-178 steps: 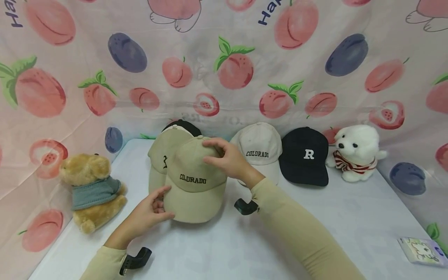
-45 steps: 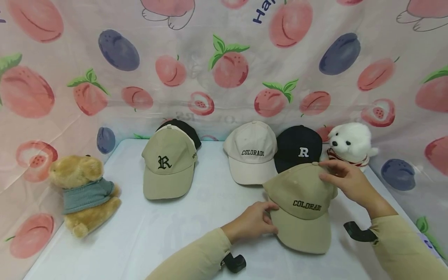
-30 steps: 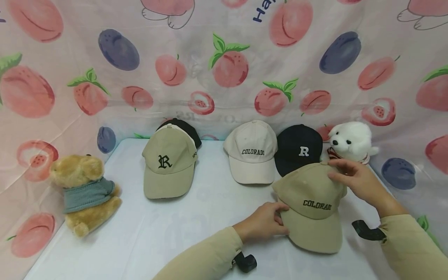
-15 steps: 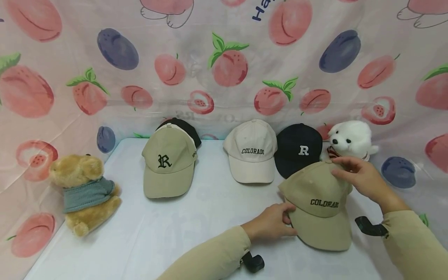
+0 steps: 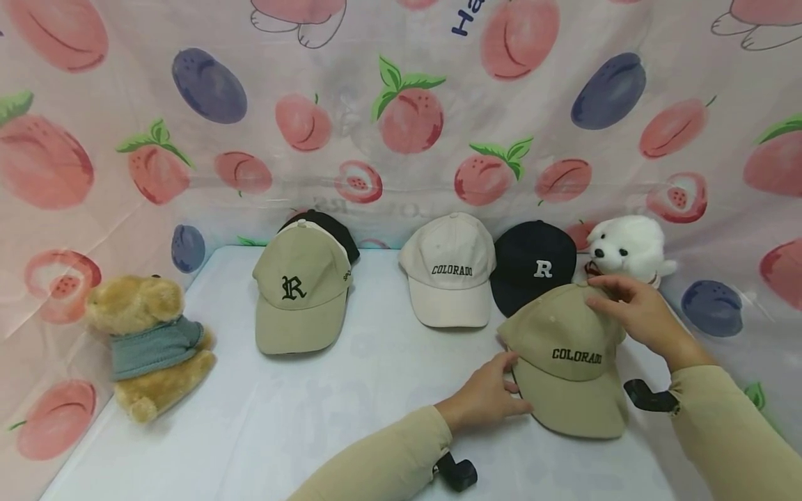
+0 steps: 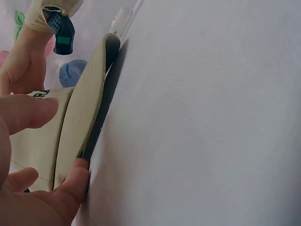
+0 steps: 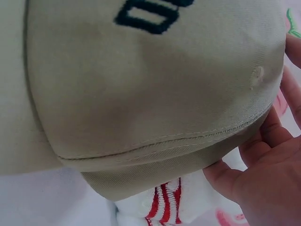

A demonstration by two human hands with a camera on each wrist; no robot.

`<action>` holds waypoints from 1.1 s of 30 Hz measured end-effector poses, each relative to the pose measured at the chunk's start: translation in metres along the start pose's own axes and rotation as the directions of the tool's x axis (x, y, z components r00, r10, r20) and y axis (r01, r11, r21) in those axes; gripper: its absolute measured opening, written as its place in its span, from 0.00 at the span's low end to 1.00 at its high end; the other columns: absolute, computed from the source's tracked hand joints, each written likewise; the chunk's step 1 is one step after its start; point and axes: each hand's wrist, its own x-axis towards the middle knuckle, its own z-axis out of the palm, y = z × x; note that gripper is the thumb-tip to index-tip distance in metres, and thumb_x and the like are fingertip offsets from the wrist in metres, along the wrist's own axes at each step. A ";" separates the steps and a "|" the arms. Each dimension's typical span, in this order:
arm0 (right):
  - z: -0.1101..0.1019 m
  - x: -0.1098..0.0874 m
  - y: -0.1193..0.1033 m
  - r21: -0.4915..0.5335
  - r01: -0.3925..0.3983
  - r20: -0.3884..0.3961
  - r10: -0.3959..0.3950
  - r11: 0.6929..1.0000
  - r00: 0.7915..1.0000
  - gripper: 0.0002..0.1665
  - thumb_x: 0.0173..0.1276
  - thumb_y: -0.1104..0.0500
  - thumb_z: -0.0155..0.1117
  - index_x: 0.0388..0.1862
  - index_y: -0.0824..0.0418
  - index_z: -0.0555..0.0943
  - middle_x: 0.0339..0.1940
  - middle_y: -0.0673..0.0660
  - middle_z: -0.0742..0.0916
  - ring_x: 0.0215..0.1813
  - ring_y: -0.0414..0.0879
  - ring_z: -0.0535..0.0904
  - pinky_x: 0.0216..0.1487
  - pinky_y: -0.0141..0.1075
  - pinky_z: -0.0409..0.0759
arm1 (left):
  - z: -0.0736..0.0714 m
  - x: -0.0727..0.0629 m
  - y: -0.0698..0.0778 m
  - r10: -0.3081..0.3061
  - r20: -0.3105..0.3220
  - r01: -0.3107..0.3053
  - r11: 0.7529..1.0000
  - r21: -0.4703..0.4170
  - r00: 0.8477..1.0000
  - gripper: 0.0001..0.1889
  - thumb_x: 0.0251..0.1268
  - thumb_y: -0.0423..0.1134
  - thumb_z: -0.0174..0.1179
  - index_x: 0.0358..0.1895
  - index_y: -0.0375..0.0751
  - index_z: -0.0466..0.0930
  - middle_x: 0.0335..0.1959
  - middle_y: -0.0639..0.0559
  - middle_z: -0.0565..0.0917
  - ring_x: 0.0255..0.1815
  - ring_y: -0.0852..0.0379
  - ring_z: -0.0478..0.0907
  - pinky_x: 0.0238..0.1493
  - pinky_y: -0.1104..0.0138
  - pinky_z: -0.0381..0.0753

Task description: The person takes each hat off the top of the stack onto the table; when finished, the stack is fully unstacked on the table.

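A khaki baseball cap (image 5: 551, 327) lettered "COLORADO" is at the right of the table in the head view, brim toward me and low over the cloth. My right hand (image 5: 645, 316) pinches the top of its crown; in the right wrist view, its fingers (image 7: 277, 132) curl round the crown's edge. On the cap's left side, my left hand (image 5: 479, 396) holds the brim. One fingertip meets the brim's edge in the left wrist view, with another finger (image 6: 33, 110) lying over the cap. Right behind stand a black cap (image 5: 532, 261) with a white R and an off-white "COLORADO" cap (image 5: 447, 303).
Farther left, another khaki cap (image 5: 301, 327) with a dark R fronts a black cap (image 5: 335, 229). A brown plush bear (image 5: 147, 369) sits at the left edge. A white plush dog (image 5: 629, 243) is partly hidden behind my right hand. Fruit-print cloth (image 5: 401, 42) hangs behind.
Both hands have carried the khaki "COLORADO" cap from the left group across to the right, before the black R cap. In the last half second, it has shifted slightly back toward the other caps.
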 end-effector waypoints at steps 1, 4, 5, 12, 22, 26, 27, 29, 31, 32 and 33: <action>0.001 0.000 0.000 -0.003 -0.001 -0.005 0.001 1.000 1.000 0.28 0.73 0.51 0.65 0.62 0.69 0.76 0.53 0.44 0.79 0.52 0.26 0.67 0.44 0.20 0.68 | 0.000 0.000 0.000 -0.003 -0.010 0.003 1.000 -0.017 1.000 0.41 0.53 0.30 0.74 0.72 0.42 0.66 0.62 0.52 0.75 0.47 0.66 0.81 0.48 0.74 0.76; 0.002 0.002 0.002 0.007 0.003 -0.015 -0.003 1.000 1.000 0.28 0.73 0.51 0.66 0.62 0.69 0.76 0.52 0.41 0.79 0.52 0.25 0.68 0.44 0.19 0.68 | 0.001 0.001 0.001 -0.011 -0.036 0.010 0.999 -0.037 0.999 0.40 0.53 0.30 0.74 0.71 0.44 0.66 0.63 0.54 0.76 0.50 0.65 0.80 0.49 0.74 0.76; 0.002 0.002 0.003 0.016 0.005 -0.018 -0.005 1.000 1.000 0.28 0.73 0.52 0.66 0.62 0.70 0.76 0.51 0.39 0.78 0.51 0.24 0.68 0.44 0.19 0.68 | 0.001 0.001 0.001 -0.014 -0.042 0.012 0.999 -0.033 0.999 0.40 0.54 0.31 0.74 0.71 0.45 0.67 0.63 0.55 0.76 0.51 0.65 0.80 0.49 0.74 0.76; 0.004 0.007 0.007 0.071 0.026 -0.023 -0.024 0.997 0.999 0.27 0.73 0.53 0.66 0.61 0.70 0.75 0.49 0.31 0.77 0.51 0.24 0.69 0.45 0.18 0.68 | 0.002 0.003 0.003 -0.001 -0.049 0.001 1.000 0.009 0.999 0.38 0.53 0.32 0.74 0.69 0.45 0.69 0.59 0.56 0.77 0.50 0.67 0.78 0.49 0.74 0.76; 0.005 0.009 0.009 0.044 -0.014 -0.016 0.015 0.999 1.000 0.30 0.73 0.50 0.65 0.63 0.70 0.75 0.54 0.43 0.78 0.52 0.24 0.68 0.44 0.18 0.68 | 0.004 0.001 0.008 -0.018 -0.046 0.021 0.998 0.053 0.999 0.37 0.53 0.34 0.75 0.68 0.48 0.70 0.59 0.59 0.76 0.53 0.66 0.77 0.52 0.73 0.75; 0.005 0.009 0.011 0.052 -0.007 -0.017 0.008 0.999 1.000 0.30 0.73 0.51 0.65 0.63 0.71 0.74 0.53 0.42 0.78 0.52 0.24 0.68 0.44 0.18 0.68 | 0.005 0.002 0.008 -0.017 -0.039 0.020 0.998 0.067 0.999 0.37 0.53 0.35 0.75 0.68 0.48 0.70 0.59 0.58 0.77 0.53 0.66 0.77 0.52 0.73 0.75; 0.005 0.009 0.011 0.051 -0.007 -0.017 0.008 0.999 1.000 0.30 0.73 0.51 0.65 0.63 0.71 0.75 0.53 0.42 0.78 0.52 0.24 0.67 0.44 0.18 0.68 | 0.005 0.002 0.008 -0.016 -0.038 0.019 0.997 0.073 0.999 0.37 0.53 0.35 0.75 0.68 0.48 0.70 0.58 0.58 0.78 0.53 0.66 0.77 0.52 0.73 0.75; 0.005 0.008 0.012 0.049 -0.007 -0.023 0.008 0.999 1.000 0.30 0.73 0.51 0.65 0.63 0.72 0.75 0.53 0.40 0.77 0.52 0.25 0.67 0.44 0.18 0.68 | 0.006 0.002 0.008 -0.007 -0.035 0.010 0.997 0.082 0.999 0.37 0.53 0.35 0.75 0.68 0.48 0.70 0.58 0.58 0.79 0.53 0.66 0.77 0.52 0.73 0.75; 0.005 0.008 0.013 0.043 -0.006 -0.031 0.007 0.999 0.999 0.29 0.73 0.52 0.65 0.62 0.72 0.75 0.52 0.40 0.78 0.52 0.25 0.67 0.44 0.19 0.68 | 0.007 0.002 0.008 -0.007 -0.029 0.010 0.996 0.087 1.000 0.37 0.53 0.36 0.75 0.68 0.48 0.70 0.56 0.57 0.80 0.53 0.67 0.77 0.52 0.73 0.75; 0.006 0.008 0.013 0.041 -0.004 -0.032 0.005 0.999 0.999 0.29 0.73 0.52 0.65 0.62 0.72 0.75 0.53 0.42 0.79 0.52 0.25 0.67 0.44 0.19 0.68 | 0.007 0.002 0.008 -0.006 -0.027 0.008 0.996 0.091 1.000 0.37 0.53 0.36 0.75 0.68 0.48 0.70 0.55 0.57 0.80 0.52 0.67 0.77 0.52 0.73 0.75; 0.006 0.008 0.014 0.037 -0.002 -0.036 0.003 0.999 0.999 0.28 0.73 0.53 0.65 0.62 0.72 0.75 0.53 0.43 0.79 0.52 0.25 0.67 0.44 0.19 0.68 | 0.008 0.002 0.008 -0.005 -0.025 0.007 0.996 0.094 1.000 0.37 0.53 0.36 0.76 0.68 0.48 0.71 0.55 0.57 0.80 0.52 0.67 0.77 0.52 0.73 0.75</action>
